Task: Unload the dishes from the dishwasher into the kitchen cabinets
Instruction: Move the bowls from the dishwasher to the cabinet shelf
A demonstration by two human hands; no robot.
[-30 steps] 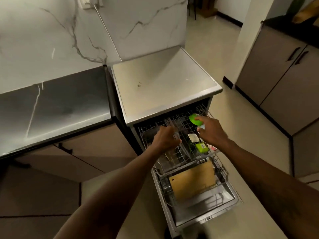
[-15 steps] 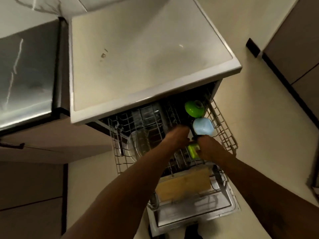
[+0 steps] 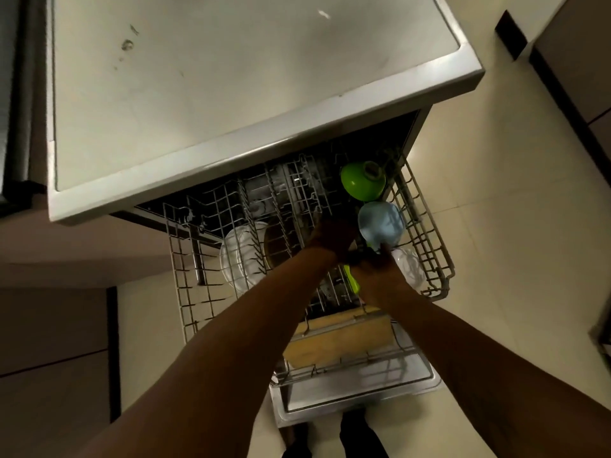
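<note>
The dishwasher's upper rack [image 3: 426, 246] is pulled out over the open door [image 3: 357, 395]. A green bowl [image 3: 362, 181] and a pale blue bowl [image 3: 380, 224] stand on edge at the rack's right side, with a clear glass bowl [image 3: 410, 271] just below them. Clear glass plates [image 3: 239, 259] and a brownish plate [image 3: 276, 247] stand at the left. My left hand [image 3: 334, 238] reaches into the rack's middle, its fingers hidden in the dark. My right hand [image 3: 377, 271] is beside it, thumb up on the blue bowl's lower rim, pinching it.
A small green item [image 3: 352, 279] lies in the rack under my right wrist. A wooden cutting board [image 3: 340, 338] lies in the lower rack. The dishwasher's white top [image 3: 231, 77] juts out above. Cabinet fronts [image 3: 575, 61] stand at the right across the tiled floor.
My head has leaned over the dishwasher, so the rack looks closer. Both hands have gone deeper into the rack, and the right hand has come up to the blue bowl.
</note>
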